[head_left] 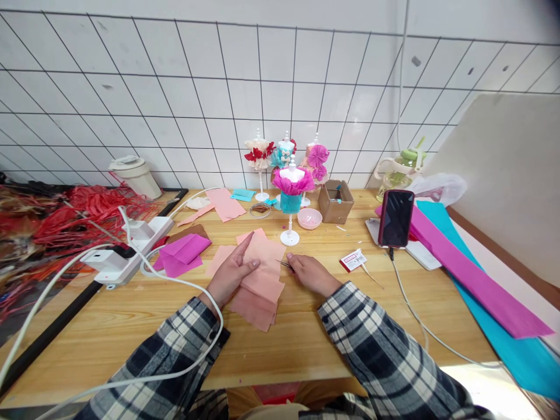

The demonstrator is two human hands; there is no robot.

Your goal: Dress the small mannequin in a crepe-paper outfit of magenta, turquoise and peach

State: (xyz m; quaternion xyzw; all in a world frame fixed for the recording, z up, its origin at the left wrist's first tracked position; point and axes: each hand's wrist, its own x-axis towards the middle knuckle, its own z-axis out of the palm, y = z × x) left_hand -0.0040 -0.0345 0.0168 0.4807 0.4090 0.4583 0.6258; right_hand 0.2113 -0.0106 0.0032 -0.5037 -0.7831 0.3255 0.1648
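Note:
Peach paper sheets [262, 287] lie overlapping on the wooden table in front of me. My left hand [231, 273] is at their left edge, its thumb and forefinger closed on a sheet. My right hand [310, 273] is just right of the sheets, its fingers closed round small metal scissors or tweezers [284, 264] whose tips point left at the paper. Beyond the sheets stands a small white dress form [291, 202] with a magenta ruffle and a teal band.
Three decorated dress forms [260, 157] stand behind, near a cardboard box [336, 202] and pink bowl [309, 219]. Magenta paper [184, 254] and a power strip [131, 256] with a cable crossing my left sleeve lie left. A phone [396, 219] stands right, beside long paper strips [472, 268].

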